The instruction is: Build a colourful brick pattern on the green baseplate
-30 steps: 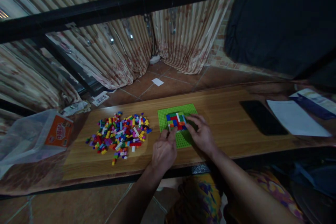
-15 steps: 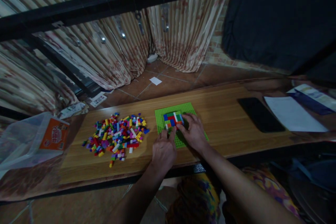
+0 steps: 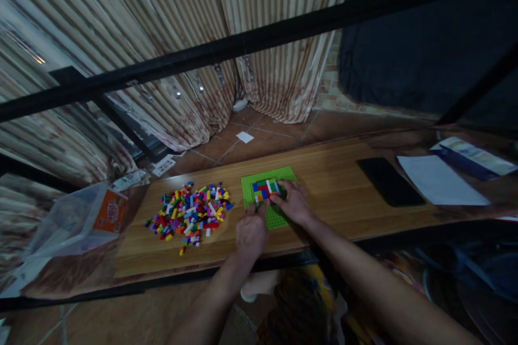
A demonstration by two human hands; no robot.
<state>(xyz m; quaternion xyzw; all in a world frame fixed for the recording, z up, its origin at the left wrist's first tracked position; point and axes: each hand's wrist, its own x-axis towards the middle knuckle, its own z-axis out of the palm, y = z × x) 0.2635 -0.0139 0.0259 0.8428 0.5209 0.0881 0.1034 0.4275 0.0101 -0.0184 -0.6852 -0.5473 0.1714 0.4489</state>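
A green studded baseplate (image 3: 279,221) lies on the wooden board, bearing a block of building bricks (image 3: 266,188) in blue, red, white, green and orange. Around the right side of these bricks my right hand (image 3: 294,202) is closed, thumb at the front and fingers at the far right corner. My left hand (image 3: 251,229) rests at the plate's front left, its fingers bent and its fingertips close to the front edge of the bricks. Whatever may be under those fingertips is hidden. To the left spreads a pile of loose building bricks (image 3: 192,213) in many colours.
A clear plastic box (image 3: 73,221) with an orange label lies at the left end. On the right are a black flat tablet-like object (image 3: 389,180), a white paper sheet (image 3: 441,179) and a blue-and-white packet (image 3: 471,156). A dark bar (image 3: 283,32) crosses beyond the board (image 3: 332,172).
The head view has shifted and tilted, so the whole scene sits a little differently. Both hands stay at the bricks on the baseplate, with little visible change in their pose.
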